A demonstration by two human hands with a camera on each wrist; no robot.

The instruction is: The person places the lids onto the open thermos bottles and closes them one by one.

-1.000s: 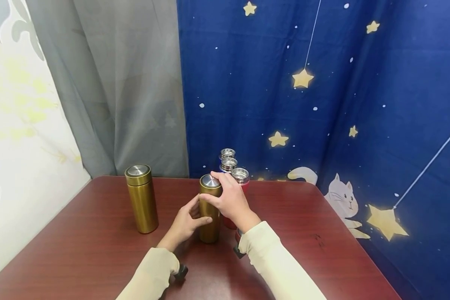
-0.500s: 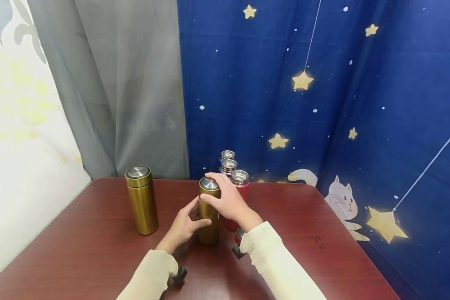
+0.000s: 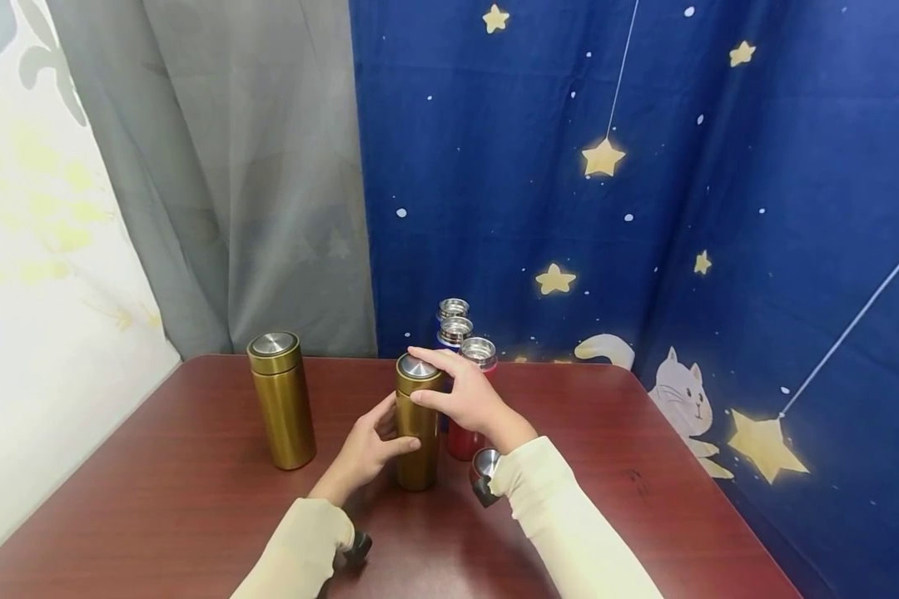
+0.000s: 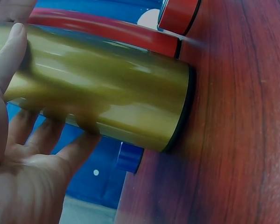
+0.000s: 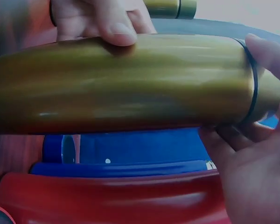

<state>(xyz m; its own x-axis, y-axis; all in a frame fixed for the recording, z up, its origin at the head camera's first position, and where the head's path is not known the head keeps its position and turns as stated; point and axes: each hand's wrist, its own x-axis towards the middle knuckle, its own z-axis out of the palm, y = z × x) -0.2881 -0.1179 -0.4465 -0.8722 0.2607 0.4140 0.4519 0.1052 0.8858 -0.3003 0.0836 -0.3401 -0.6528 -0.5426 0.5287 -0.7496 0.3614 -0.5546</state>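
A gold thermos flask (image 3: 417, 466) stands upright near the middle of the table, its lid (image 3: 418, 367) seated on top. My left hand (image 3: 365, 453) grips the body low down, thumb in front and fingers behind; in the left wrist view the thumb and fingers span the gold wall. My right hand (image 3: 470, 398) holds the lid from the right. In the right wrist view, its thumb (image 5: 266, 53) lies at the dark seam below the lid and its fingers curl round the opposite side. Part of the lid is hidden by that hand.
A second gold thermos flask (image 3: 285, 416) with its lid on stands to the left. Behind my right hand stand a red flask (image 3: 464, 441) and blue flasks (image 3: 449, 337) with bare steel mouths. A red lid (image 3: 485, 460) lies by my right wrist; a blue lid (image 5: 58, 148) lies farther back.
My right hand has shifted slightly to the right around the lid, and its wrist has turned, uncovering more of the red lid. My left hand and the gold flask have stayed in place.
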